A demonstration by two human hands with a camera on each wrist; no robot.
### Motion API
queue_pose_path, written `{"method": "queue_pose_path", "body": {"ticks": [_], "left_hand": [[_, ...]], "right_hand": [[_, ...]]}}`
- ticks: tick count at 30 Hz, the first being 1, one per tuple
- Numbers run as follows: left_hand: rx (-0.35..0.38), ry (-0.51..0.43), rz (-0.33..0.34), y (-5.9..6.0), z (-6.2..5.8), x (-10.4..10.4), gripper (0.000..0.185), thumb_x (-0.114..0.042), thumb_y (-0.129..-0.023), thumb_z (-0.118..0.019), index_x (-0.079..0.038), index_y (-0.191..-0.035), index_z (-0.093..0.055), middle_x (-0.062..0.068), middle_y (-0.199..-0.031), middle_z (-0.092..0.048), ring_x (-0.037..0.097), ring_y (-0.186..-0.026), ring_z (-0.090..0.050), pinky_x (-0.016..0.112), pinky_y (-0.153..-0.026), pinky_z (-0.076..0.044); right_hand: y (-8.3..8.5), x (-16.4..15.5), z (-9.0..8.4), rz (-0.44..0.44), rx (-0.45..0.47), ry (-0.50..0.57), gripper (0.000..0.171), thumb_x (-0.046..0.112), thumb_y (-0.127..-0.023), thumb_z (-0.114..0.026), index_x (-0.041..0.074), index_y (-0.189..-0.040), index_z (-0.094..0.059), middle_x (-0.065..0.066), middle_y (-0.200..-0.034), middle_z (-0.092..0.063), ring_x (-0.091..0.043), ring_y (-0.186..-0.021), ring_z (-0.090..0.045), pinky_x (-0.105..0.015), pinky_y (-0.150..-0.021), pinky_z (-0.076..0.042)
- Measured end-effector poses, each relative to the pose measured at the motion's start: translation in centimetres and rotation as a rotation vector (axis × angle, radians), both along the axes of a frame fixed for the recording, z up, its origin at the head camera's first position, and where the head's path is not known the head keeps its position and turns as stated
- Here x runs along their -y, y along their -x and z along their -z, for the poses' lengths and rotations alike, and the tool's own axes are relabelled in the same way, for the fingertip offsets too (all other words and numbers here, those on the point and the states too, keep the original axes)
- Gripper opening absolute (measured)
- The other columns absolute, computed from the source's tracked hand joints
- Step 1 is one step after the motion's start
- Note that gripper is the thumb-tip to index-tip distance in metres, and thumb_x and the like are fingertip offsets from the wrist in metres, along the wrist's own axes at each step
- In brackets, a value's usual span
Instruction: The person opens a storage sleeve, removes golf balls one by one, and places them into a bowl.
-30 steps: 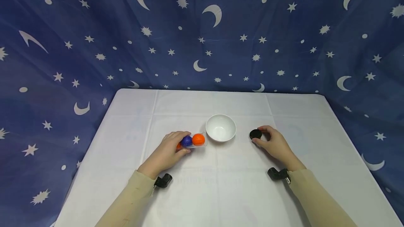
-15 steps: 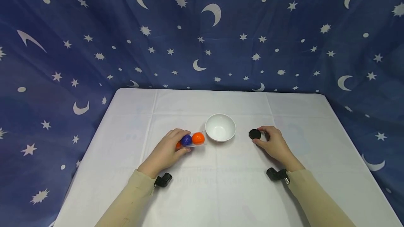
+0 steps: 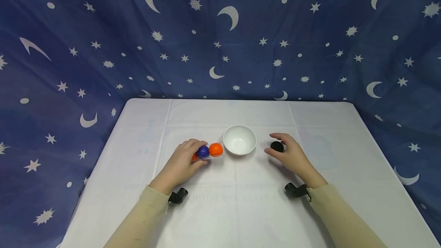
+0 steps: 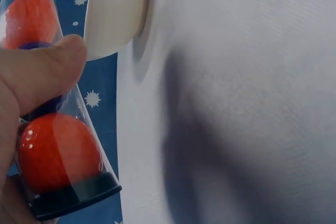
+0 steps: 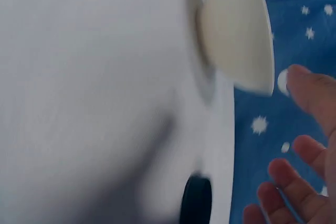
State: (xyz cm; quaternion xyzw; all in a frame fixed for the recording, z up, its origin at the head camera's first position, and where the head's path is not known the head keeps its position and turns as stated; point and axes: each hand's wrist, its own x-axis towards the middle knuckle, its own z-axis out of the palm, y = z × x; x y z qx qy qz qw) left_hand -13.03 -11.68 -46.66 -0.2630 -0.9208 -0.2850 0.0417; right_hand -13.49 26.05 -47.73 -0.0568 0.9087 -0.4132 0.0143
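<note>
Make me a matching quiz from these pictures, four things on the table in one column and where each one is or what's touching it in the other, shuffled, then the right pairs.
Things:
1. clear tube of balls
2. white bowl
3. black lid
4. right hand

Places or states:
A. lies on the cloth by the right hand's fingers
B. open, lifted off the lid
C. gripped by the left hand
D. stands empty between the two hands

Pairs: 1-C, 2-D, 3-A, 4-B
</note>
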Motion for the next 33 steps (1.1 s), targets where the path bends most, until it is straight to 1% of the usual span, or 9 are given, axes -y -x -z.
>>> {"method": "queue_pose_path", "body": {"ticks": [2,5,9,12,17,20,23,27,33], "left_hand": [[-0.016,0.008,0.004,0.1,-0.2,-0.1,0.056,-0.027,-0.081,-0.08,-0.014,-0.13,-0.057,-0.001,-0.119,-0.056,0.019,-0.108,-0.052,0.041,-0.102,-0.036],[-0.025,0.019,0.004,0.0,-0.5,-0.2,0.056,-0.027,-0.081,-0.08,-0.014,-0.13,-0.057,0.0,-0.119,-0.056,0.019,-0.108,-0.052,0.041,-0.103,-0.036],[-0.04,0.022,0.006,-0.1,-0.9,-0.4,0.056,-0.026,-0.081,-0.08,-0.014,-0.13,-0.057,0.0,-0.118,-0.056,0.02,-0.108,-0.051,0.04,-0.104,-0.034],[-0.055,0.019,0.015,-0.1,-1.1,-0.6,0.055,-0.025,-0.08,-0.081,-0.013,-0.129,-0.058,0.0,-0.116,-0.056,0.02,-0.106,-0.052,0.04,-0.103,-0.035],[-0.054,0.022,0.032,-0.3,-1.2,-0.9,0.055,-0.024,-0.079,-0.082,-0.013,-0.128,-0.059,-0.001,-0.115,-0.056,0.02,-0.105,-0.052,0.039,-0.102,-0.036],[-0.053,0.026,0.034,-0.4,-1.2,-1.0,0.055,-0.024,-0.079,-0.082,-0.013,-0.128,-0.059,-0.001,-0.116,-0.056,0.02,-0.105,-0.052,0.039,-0.103,-0.035],[-0.064,0.028,0.035,-0.5,-1.2,-1.1,0.055,-0.024,-0.079,-0.082,-0.013,-0.127,-0.06,-0.001,-0.115,-0.056,0.02,-0.105,-0.052,0.039,-0.103,-0.035],[-0.084,0.022,0.052,-0.6,-1.3,-1.4,0.055,-0.025,-0.079,-0.082,-0.012,-0.127,-0.06,0.0,-0.115,-0.057,0.021,-0.105,-0.052,0.04,-0.102,-0.037],[-0.102,0.022,0.07,-0.7,-1.5,-1.7,0.055,-0.024,-0.079,-0.082,-0.011,-0.128,-0.059,0.0,-0.115,-0.057,0.021,-0.106,-0.052,0.04,-0.102,-0.037]], "right_hand": [[-0.1,0.9,-0.4,-0.016,-0.024,0.044,0.069,0.05,-0.079,-0.076,0.015,-0.134,-0.054,-0.008,-0.136,-0.05,-0.032,-0.124,-0.045,-0.052,-0.103,-0.036],[-0.4,2.3,-0.9,-0.054,-0.04,0.131,0.067,0.047,-0.079,-0.077,0.014,-0.133,-0.054,-0.004,-0.134,-0.053,-0.027,-0.121,-0.049,-0.049,-0.102,-0.038],[-0.6,4.5,-1.6,-0.121,-0.029,0.268,0.06,0.03,-0.08,-0.08,0.01,-0.131,-0.056,-0.008,-0.13,-0.056,-0.028,-0.116,-0.053,-0.044,-0.101,-0.042],[-1.0,6.2,-2.6,-0.166,-0.017,0.335,0.055,0.017,-0.08,-0.08,0.006,-0.129,-0.057,-0.014,-0.127,-0.058,-0.034,-0.112,-0.056,-0.046,-0.098,-0.044],[-1.8,8.0,-3.9,-0.193,-0.054,0.268,0.05,0.012,-0.08,-0.081,0.008,-0.125,-0.06,-0.009,-0.123,-0.061,-0.026,-0.107,-0.058,-0.05,-0.096,-0.044],[-1.7,8.3,-3.5,-0.196,-0.082,0.227,0.051,0.017,-0.078,-0.082,0.013,-0.124,-0.062,-0.004,-0.122,-0.063,-0.021,-0.106,-0.057,-0.048,-0.096,-0.044],[-1.3,8.4,-2.5,-0.213,-0.082,0.23,0.053,0.025,-0.076,-0.084,0.019,-0.124,-0.063,-0.002,-0.121,-0.063,-0.024,-0.107,-0.057,-0.047,-0.095,-0.044],[-1.3,8.8,-2.4,-0.254,-0.086,0.247,0.056,0.035,-0.075,-0.083,0.016,-0.125,-0.063,-0.002,-0.119,-0.063,-0.027,-0.106,-0.057,-0.047,-0.092,-0.046],[-1.2,9.2,-2.3,-0.302,-0.108,0.235,0.056,0.04,-0.078,-0.08,0.015,-0.125,-0.063,0.003,-0.119,-0.063,-0.021,-0.104,-0.058,-0.047,-0.088,-0.049]]}}
